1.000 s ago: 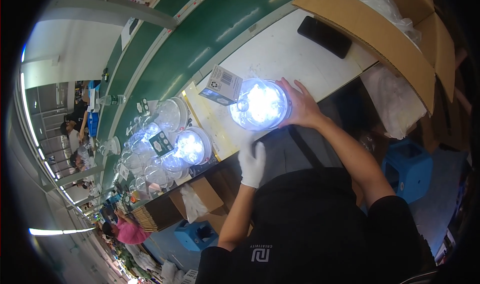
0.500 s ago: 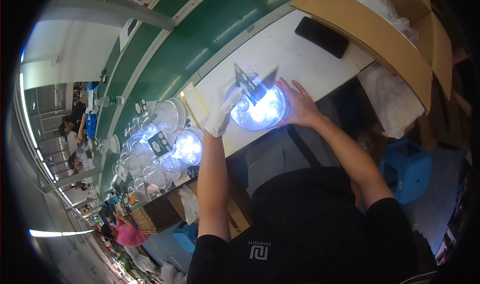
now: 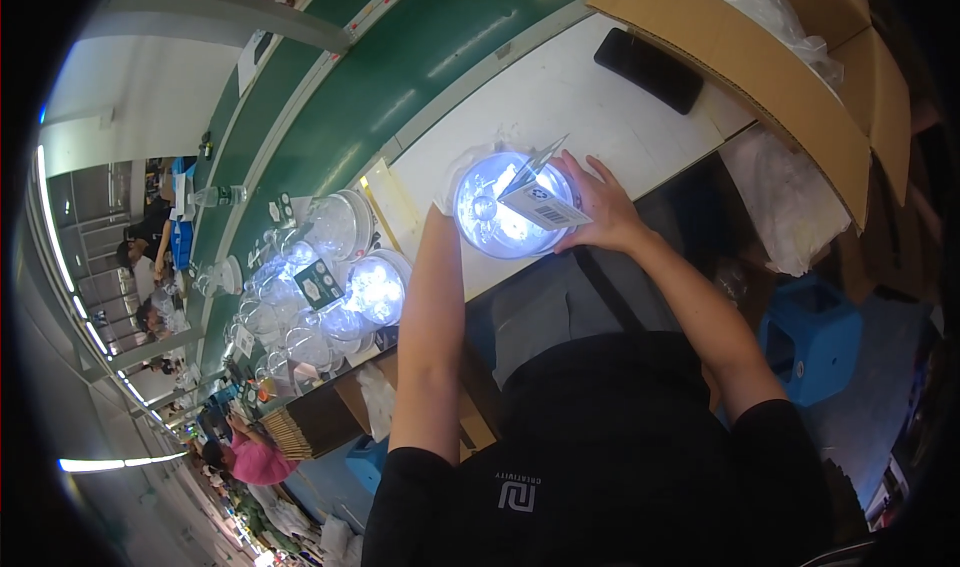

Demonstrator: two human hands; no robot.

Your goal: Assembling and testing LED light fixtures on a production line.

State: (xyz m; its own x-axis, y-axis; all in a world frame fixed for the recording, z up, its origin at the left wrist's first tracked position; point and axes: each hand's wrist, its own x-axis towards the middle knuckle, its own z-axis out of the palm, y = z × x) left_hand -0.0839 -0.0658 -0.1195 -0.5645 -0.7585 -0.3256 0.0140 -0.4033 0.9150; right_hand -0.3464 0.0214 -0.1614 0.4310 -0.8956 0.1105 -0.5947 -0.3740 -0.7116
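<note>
Right hand (image 3: 600, 207) cups the lit clear dome lamp (image 3: 505, 233) on the white tabletop (image 3: 535, 102), fingers spread; we cannot tell the left hand's (image 3: 451, 183) grip. Since earlier, we see the folded card (image 3: 545, 207) swung rightward.

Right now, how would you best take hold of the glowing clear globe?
Probably cup the globe at its outer edge, from left and right: that edge curves round, and the right hand sits along it. A folded card covers part of its face.
</note>
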